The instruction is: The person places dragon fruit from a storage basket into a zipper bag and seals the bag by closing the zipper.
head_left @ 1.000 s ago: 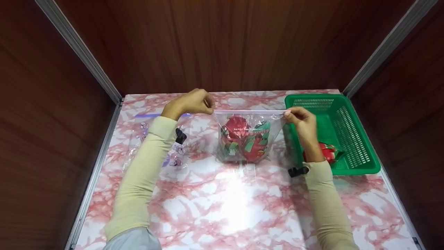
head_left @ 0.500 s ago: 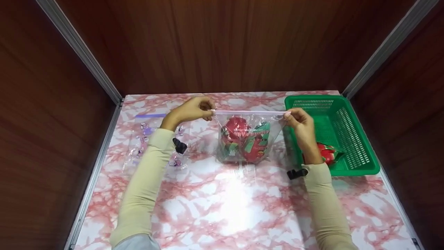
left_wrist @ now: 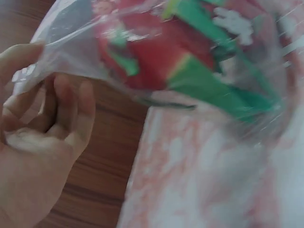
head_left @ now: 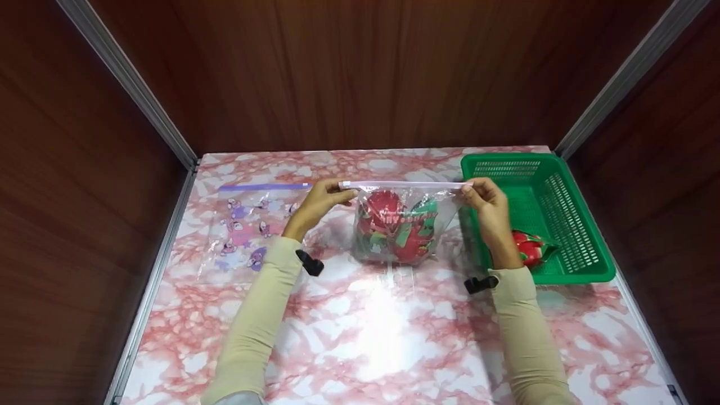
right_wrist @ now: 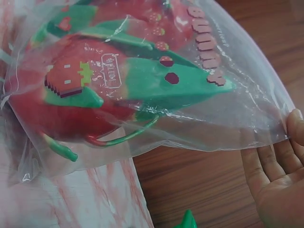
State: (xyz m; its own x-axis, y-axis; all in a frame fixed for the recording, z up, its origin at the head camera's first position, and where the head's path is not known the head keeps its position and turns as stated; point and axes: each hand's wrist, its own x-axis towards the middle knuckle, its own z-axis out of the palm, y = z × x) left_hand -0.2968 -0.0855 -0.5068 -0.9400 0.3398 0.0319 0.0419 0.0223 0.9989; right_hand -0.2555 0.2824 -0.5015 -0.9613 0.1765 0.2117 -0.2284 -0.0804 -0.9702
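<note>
A clear zip bag (head_left: pixel 404 185) with a pink zip strip stands upright on the table, holding two red dragon fruits (head_left: pixel 413 239) with green scales. In the right wrist view, pink "BUNNY" lettering (right_wrist: pixel 204 45) shows on the bag. My left hand (head_left: pixel 323 202) pinches the strip's left end, where a small white slider (head_left: pixel 345 184) sits. At the other end, my right hand (head_left: pixel 488 205) grips the corner between thumb and fingers. Between both hands the strip is stretched straight. The left wrist view shows the bag's corner between thumb and forefinger, with the other fingers (left_wrist: pixel 85 111) loosely bent below.
A green basket (head_left: pixel 585 219) stands at the right, with another dragon fruit (head_left: pixel 531 249) in it, partly behind my right wrist. To the left, a second zip bag (head_left: pixel 236 225) with a purple strip and cartoon prints lies flat. Brown wooden panels (head_left: pixel 360 73) enclose the marbled table (head_left: pixel 315 337).
My left hand has come down and nearer, from above the strip's end to gripping it from the front. The strip's left end has dropped slightly. My right hand stays nearly in place.
</note>
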